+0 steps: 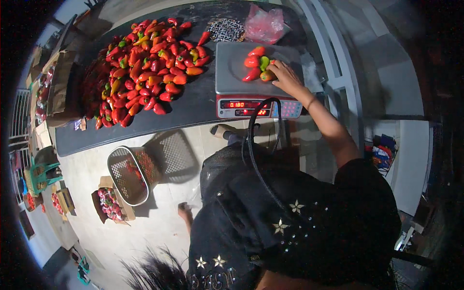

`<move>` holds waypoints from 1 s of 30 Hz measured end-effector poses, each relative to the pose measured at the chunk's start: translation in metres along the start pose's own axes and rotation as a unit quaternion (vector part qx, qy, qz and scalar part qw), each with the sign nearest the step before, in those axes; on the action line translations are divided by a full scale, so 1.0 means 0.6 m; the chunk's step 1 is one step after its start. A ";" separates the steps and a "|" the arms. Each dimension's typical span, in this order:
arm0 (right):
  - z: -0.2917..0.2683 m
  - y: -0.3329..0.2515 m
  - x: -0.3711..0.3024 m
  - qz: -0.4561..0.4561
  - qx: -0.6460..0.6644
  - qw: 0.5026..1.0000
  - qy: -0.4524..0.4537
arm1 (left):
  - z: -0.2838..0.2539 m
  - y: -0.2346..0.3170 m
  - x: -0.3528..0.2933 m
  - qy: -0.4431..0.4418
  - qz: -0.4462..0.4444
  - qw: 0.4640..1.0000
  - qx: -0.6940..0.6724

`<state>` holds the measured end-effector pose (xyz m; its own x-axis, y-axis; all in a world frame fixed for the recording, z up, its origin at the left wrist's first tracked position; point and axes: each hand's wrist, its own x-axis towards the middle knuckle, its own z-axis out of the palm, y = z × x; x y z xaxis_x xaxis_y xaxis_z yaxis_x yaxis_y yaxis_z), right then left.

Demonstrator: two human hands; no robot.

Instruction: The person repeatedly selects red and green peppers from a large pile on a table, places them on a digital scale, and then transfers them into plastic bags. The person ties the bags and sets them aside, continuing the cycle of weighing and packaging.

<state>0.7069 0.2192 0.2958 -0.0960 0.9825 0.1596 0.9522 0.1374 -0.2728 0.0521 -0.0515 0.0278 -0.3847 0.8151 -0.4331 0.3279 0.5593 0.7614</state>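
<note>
1. R hand (pixel 288 81): at rt. side of pepper cluster (pixel 252 62) on scale (pixel 226 77). Fingers (pixel 276 67) bent, tips on orange-green pepper (pixel 266 76); can't tell if gripped or only touched.
2. L hand (pixel 184 210): low, over pale floor (pixel 166 232), well apart fr. scale; finger state can't be told.
3. Cluster: smooth, glossy, tapered; mostly red, 1 yellow-green, approx. centre-rt. of pan.
4. Scale: flat grey metal-look pan, rounded corners; red housing, lit red display, keypad at rt.
5. Tabletop (pixel 200 99): dark, matte; carries scale + large loose pepper heap (pixel 150 72) to its lt.
6. Behind scale: b/w geometric-pattern pad (pixel 225 30), crinkled pink plastic bag (pixel 265 25).
7. Floor: perforated oval basket (pixel 114 166), pale rim.
</note>
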 end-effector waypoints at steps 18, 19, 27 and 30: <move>-0.031 -0.122 0.256 -0.103 0.113 0.988 -0.032 | 0.037 0.047 0.016 0.009 0.056 0.998 0.006; 0.003 -0.121 0.301 -0.126 0.141 0.981 -0.047 | 0.031 0.039 0.018 0.011 0.069 0.998 0.003; 0.250 -0.186 0.503 -0.074 0.176 0.977 -0.095 | 0.030 0.126 -0.069 0.072 -0.027 0.994 0.072; 0.302 -0.186 0.500 -0.073 0.237 0.965 -0.084 | 0.026 0.067 -0.118 0.090 -0.117 0.987 -0.062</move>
<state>0.5193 0.5217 0.2021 -0.3027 0.9493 0.0849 0.6895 0.2796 -0.6681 0.1060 -0.0842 0.0818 -0.5881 0.6199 -0.5195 0.1077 0.6966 0.7093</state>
